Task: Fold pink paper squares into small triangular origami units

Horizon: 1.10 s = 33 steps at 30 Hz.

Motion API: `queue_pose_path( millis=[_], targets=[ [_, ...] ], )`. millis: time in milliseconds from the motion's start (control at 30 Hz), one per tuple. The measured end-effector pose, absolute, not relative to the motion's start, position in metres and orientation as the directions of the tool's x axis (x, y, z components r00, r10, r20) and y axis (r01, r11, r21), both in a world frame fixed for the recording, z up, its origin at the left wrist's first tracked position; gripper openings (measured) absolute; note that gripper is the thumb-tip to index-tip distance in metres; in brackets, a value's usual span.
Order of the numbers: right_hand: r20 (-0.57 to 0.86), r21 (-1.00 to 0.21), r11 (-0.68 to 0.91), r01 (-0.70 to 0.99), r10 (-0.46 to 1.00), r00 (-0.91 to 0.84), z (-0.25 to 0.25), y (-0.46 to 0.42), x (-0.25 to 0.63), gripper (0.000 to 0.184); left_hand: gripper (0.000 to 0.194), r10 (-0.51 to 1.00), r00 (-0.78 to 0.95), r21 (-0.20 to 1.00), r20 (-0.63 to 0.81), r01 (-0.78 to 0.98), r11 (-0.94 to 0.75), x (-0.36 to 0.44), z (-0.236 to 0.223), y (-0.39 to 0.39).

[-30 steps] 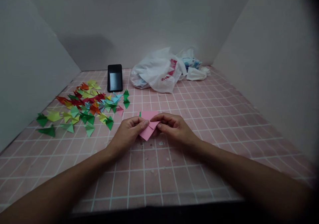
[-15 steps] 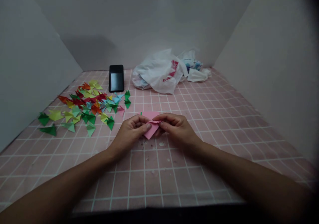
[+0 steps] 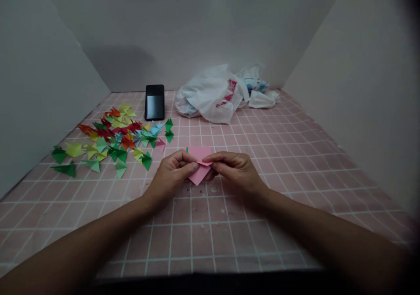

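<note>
Between my hands is a piece of folded pink origami paper (image 3: 197, 177), with a pointed corner toward me and a raised flap across its middle. My left hand (image 3: 175, 169) pinches its left side, thumb on top. My right hand (image 3: 235, 169) grips the flap at the right between thumb and index finger. Behind the folded part, more pink paper (image 3: 200, 152) shows, with a small green strip at its upper left edge; whether it is the same sheet I cannot tell. To the left lies a spread of folded paper cranes (image 3: 118, 152) in green, yellow, red, orange and blue.
A black phone or tablet (image 3: 155, 102) stands upright at the back. White plastic bags (image 3: 210, 93) lie crumpled against the back wall. The pink checked tablecloth (image 3: 295, 163) has small scraps (image 3: 213, 190) near my hands. Pale walls enclose three sides.
The whole view has shifted slightly to the right. My right fingers and the pink flap sit a little lower, and more of the pink paper behind shows. Both hands keep their grip.
</note>
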State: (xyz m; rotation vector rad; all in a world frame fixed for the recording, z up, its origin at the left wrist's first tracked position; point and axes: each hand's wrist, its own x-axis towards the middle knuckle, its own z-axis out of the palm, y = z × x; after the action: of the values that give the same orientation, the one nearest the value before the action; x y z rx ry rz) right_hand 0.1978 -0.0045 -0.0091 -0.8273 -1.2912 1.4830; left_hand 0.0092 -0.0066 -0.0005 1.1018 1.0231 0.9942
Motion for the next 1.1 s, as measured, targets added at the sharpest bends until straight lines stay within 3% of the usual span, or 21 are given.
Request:
queue_pose_path(
  millis=[233,600,1100],
  targets=[
    [0.171,-0.981,0.132,-0.14,0.932,-0.319,-0.0097,-0.0029,0.2003,0.022,0.016,0.944,0.249,0.931,-0.215,-0.241,0.276,0.0113,-0.0022,-0.0072],
    [0.448,-0.844,0.522,0.124,0.812,-0.374,-0.0068,-0.0047,0.2032,0.03,0.027,0.922,0.278,0.94,-0.27,-0.128,0.315,0.0127,0.0009,-0.0054],
    [0.429,-0.872,0.483,0.076,0.83,-0.357,-0.0158,-0.0017,0.2034,0.033,0.029,0.93,0.308,0.976,-0.2,-0.017,0.216,0.0101,0.0014,-0.0019]
  ],
)
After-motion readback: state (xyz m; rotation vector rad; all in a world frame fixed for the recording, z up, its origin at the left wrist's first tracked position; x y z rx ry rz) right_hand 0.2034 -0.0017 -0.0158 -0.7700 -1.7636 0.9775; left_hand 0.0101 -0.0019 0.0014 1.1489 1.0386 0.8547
